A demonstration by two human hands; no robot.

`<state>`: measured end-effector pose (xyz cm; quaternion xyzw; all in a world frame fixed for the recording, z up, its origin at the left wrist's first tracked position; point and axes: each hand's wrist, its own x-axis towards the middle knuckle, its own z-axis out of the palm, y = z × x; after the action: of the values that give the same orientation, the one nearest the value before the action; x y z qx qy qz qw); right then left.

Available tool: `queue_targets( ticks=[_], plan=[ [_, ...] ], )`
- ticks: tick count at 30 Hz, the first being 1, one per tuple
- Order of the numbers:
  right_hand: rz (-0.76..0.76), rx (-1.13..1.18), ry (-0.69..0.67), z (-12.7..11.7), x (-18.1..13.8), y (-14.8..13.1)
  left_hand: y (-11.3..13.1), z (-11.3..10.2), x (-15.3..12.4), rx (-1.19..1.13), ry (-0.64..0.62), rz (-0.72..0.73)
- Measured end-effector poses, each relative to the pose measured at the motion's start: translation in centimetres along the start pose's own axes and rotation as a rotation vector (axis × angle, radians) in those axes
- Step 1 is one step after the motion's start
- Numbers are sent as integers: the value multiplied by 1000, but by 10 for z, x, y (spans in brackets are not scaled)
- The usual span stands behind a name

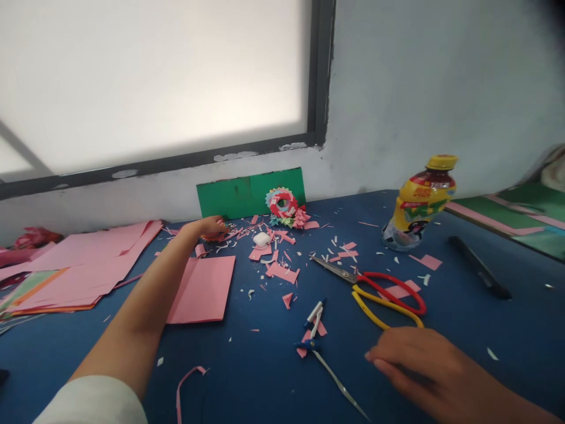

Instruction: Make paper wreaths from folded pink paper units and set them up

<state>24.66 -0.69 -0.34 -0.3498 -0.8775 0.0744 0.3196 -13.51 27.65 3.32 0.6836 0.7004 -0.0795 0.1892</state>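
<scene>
My left hand (210,227) reaches far forward to the foot of a green board (229,197). Its fingers are curled over a small, colourful thing among paper scraps, mostly hidden by the hand. My right hand (419,359) is at the lower right, its thumb and fingertips drawn together with nothing visible in them. Just beyond it are scissors (353,278) with a red and a yellow handle, blades pointing left. A round paper wreath (282,204) in red, pink and blue leans on the board. Below my left forearm lies a folded pink paper (207,288).
Pink sheets (97,259) are stacked at the left. A white case (262,239) sits among scraps. A compass (312,344) lies in the middle of the blue table (265,377). A yellow-labelled bottle (419,203) and a black pen-like tool (479,268) are at the right.
</scene>
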Motion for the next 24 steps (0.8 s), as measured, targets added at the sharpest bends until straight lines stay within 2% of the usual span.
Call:
queue_targets(
  ticks=[6,24],
  plan=[
    [-14,38,42,3,-5,1,-2,-4,-4,25,57,21],
    [21,134,13,-2,-7,1,-2,-1,-5,10,35,-43]
  ],
)
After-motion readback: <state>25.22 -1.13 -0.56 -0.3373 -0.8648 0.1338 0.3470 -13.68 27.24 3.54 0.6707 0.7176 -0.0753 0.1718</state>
